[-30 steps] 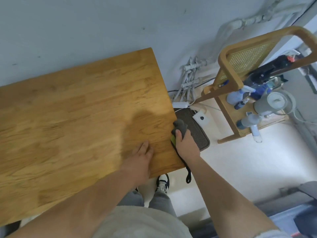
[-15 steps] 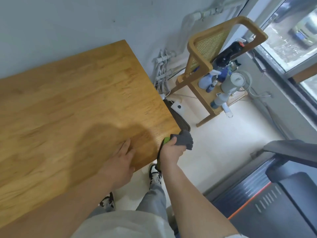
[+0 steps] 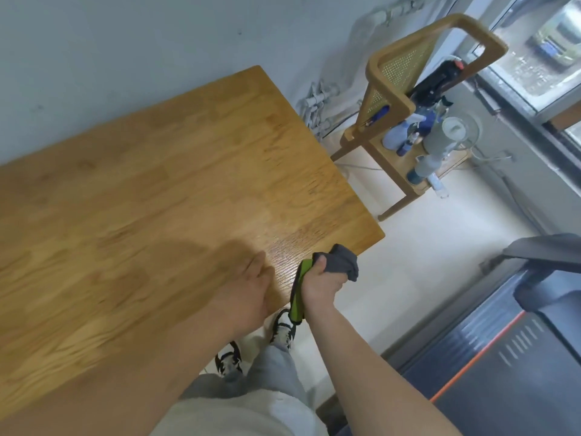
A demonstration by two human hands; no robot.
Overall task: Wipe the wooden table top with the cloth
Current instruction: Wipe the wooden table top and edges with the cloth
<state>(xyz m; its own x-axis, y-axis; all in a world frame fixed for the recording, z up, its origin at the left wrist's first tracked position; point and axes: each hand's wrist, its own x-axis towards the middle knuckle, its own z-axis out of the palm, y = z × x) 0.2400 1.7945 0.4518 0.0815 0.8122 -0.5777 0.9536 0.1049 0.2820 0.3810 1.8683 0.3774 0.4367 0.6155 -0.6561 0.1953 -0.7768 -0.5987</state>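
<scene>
The wooden table top [image 3: 163, 190] fills the left and middle of the head view, its right corner near the centre right. My right hand [image 3: 323, 281] grips a bunched dark grey cloth [image 3: 342, 262] at the table's near right edge, together with a green and black strap or handle [image 3: 298, 294] that hangs down below the edge. My left hand [image 3: 248, 287] lies flat on the table top just left of it, fingers straight.
A wooden rack [image 3: 405, 99] with spray bottles [image 3: 424, 165] stands on the pale floor right of the table. White pipes [image 3: 314, 102] run along the wall. A dark treadmill [image 3: 509, 341] lies at lower right. My shoes [image 3: 283, 328] stand under the table edge.
My right hand has slid with the cloth from the table's right side edge round to its near right corner. The left hand stays flat on the wood. The view has swung right.
</scene>
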